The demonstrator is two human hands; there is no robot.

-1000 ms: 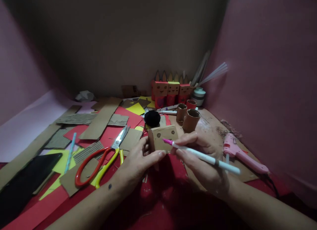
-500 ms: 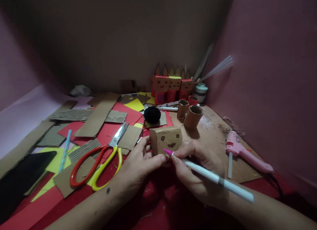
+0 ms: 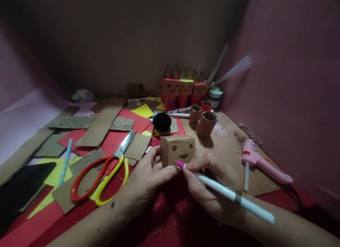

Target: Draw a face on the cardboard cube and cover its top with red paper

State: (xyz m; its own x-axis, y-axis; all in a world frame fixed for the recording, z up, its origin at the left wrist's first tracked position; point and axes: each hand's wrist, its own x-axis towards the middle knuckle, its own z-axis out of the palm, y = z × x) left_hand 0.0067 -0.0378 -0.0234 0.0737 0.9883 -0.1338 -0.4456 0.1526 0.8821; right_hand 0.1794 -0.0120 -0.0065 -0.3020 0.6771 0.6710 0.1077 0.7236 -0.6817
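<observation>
A small cardboard box (image 3: 177, 147) with two drawn eyes and a dark mouth faces me near the middle. My left hand (image 3: 152, 172) grips its left side and lower edge, thumb in front. Between the thumb and fingers of my right hand (image 3: 212, 183) is a white marker (image 3: 225, 191) with a magenta tip. The tip is at the lower part of the drawn face, left of the mouth; whether it touches the cardboard I cannot tell. Beyond the box lies a round black ball-like thing (image 3: 162, 122), perhaps yarn.
Scissors (image 3: 114, 163) with red and yellow handles lie left among cardboard strips (image 3: 102, 123) and coloured paper. Cardboard tubes (image 3: 207, 124) stand behind right. A pink glue gun (image 3: 261, 162) lies right. Several red box figures (image 3: 172, 93) with ears stand at the back, near a jar (image 3: 214, 96).
The marker's tip has shifted very slightly left across the box's lower face. Both hands keep their hold. The surroundings on the left shift a little leftward in view.
</observation>
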